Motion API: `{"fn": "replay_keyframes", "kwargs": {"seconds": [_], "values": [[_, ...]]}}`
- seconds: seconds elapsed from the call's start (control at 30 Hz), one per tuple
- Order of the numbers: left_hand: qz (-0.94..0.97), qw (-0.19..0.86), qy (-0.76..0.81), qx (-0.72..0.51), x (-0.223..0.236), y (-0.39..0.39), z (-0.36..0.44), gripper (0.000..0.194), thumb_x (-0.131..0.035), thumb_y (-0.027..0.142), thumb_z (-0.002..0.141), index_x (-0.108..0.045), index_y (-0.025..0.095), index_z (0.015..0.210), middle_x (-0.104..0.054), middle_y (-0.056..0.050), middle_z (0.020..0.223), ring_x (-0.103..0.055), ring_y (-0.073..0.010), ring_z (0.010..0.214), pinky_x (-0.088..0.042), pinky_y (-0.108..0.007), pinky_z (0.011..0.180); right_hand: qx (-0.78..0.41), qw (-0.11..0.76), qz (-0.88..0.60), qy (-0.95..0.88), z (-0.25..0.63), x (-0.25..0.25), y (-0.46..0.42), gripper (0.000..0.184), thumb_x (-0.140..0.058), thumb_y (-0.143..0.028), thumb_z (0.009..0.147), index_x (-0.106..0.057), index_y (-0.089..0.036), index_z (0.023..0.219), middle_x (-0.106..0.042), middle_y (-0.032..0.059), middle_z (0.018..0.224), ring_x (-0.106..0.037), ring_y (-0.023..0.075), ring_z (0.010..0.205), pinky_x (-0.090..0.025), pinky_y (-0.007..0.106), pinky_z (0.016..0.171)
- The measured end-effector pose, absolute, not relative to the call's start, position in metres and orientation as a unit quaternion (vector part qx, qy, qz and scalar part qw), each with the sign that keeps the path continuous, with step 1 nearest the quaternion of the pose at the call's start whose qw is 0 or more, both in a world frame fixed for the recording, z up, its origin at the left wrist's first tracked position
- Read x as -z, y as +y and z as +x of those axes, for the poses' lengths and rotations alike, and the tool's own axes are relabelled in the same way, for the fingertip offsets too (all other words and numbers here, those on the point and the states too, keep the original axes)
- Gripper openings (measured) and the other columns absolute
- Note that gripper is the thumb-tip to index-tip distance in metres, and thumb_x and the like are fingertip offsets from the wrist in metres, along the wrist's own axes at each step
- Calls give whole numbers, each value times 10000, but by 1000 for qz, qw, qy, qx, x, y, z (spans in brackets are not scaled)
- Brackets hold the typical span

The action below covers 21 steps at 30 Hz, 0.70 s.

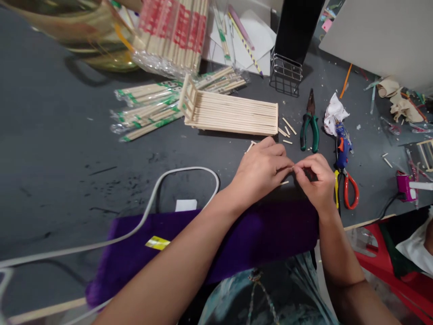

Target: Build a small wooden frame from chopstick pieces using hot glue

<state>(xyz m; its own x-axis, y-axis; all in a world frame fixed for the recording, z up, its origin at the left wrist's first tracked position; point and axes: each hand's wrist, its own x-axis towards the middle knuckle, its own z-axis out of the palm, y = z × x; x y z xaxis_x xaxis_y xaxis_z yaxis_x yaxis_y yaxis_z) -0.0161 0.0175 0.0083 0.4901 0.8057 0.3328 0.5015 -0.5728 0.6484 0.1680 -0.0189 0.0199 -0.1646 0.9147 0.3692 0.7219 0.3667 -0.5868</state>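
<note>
My left hand point(265, 167) and my right hand point(316, 180) meet with fingertips pinched together above the dark table. Whatever sits between the fingertips is too small to make out. Beneath the left hand, ends of thin wooden sticks point(251, 146) poke out, mostly covered by the hand. Just beyond lies a small bed-like frame point(233, 113) built of wooden sticks, with an upright end on its left. Short cut stick pieces point(289, 126) are scattered at its right end. Green-handled pliers point(310, 124) rest beyond my right hand.
A blue glue gun point(343, 149) and a red-handled tool point(352, 192) lie to the right. Wrapped chopsticks point(152, 104) are at the back left. A phone point(297, 29) stands in a wire holder. A white cable point(152, 203) crosses a purple cloth point(270, 225).
</note>
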Motion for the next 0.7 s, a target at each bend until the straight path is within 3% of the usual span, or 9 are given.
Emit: {"fn": "replay_keyframes", "kwargs": {"seconds": [0.13,0.4,0.7], "values": [[821,238,425,-297,-3,22,-21,245,-560,176,924,-749,176,1081,-678,-80,922,-522,-230,893,-469,-347,789,-100,319,-551,-764,171,-18,-17,162,-570,-243,954,-654,-232,815,-649,25,810,-604,180,817,-498,338,762],[838,235,423,-251,2,22,-13,263,-514,185,953,-768,178,1022,-655,-104,921,-500,-252,922,-468,-358,762,-34,234,-527,-816,171,-10,-16,180,-559,-245,976,-675,-235,839,-664,40,813,-579,195,820,-468,333,746],[843,228,428,-233,2,22,-9,247,-527,165,940,-770,183,983,-643,-96,893,-488,-243,877,-425,-346,717,3,217,-521,-825,168,-9,-14,189,-560,-234,970,-676,-229,821,-658,39,790,-559,195,807,-450,319,707]]}}
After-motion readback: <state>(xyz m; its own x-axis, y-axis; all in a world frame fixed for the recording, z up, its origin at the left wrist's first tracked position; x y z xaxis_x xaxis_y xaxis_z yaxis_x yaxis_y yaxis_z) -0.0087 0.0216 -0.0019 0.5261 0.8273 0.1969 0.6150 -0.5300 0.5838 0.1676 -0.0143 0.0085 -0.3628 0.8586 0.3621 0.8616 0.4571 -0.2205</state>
